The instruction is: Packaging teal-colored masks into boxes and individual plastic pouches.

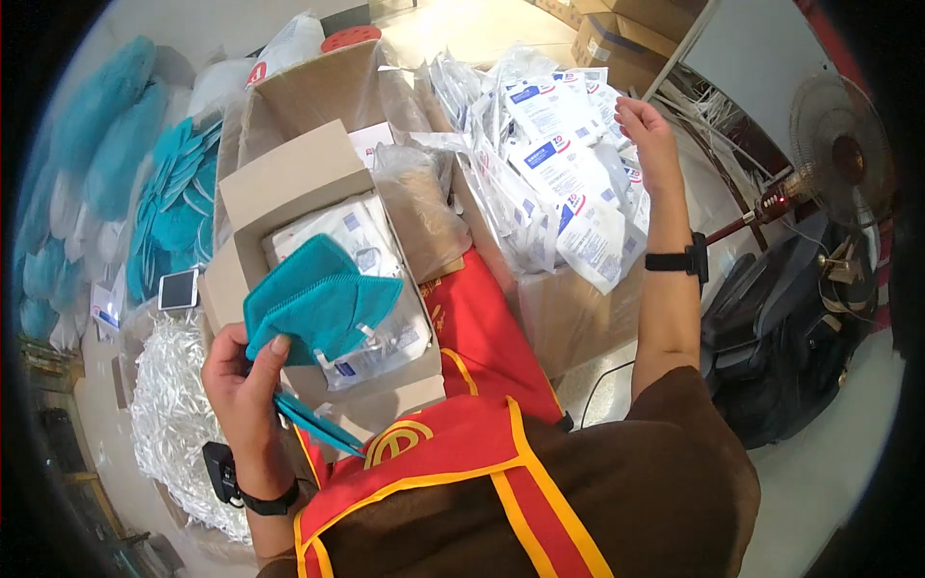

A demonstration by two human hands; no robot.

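My left hand (pixel 239 385) is closed on several teal folded face masks (pixel 323 301), pinching them under the thumb, with more teal edges showing below the palm. The masks hang over an open cardboard carton (pixel 289 183) in front of me, which holds flat white packets (pixel 349 226). My right hand (pixel 647 135) is raised at the right edge of a heap of printed clear-and-white plastic packets (pixel 554 154). Its fingers are slightly bent and apart, and nothing shows in them. Whether its fingertips touch a packet I cannot tell.
Loose teal masks (pixel 178 226) are piled at the left, beside bulging bags of more masks (pixel 120 144). A box of thin white strips (pixel 178 414) stands near my left forearm, a phone-like device (pixel 178 289) above it. A fan (pixel 846 159) and black bag (pixel 780 328) are at the right.
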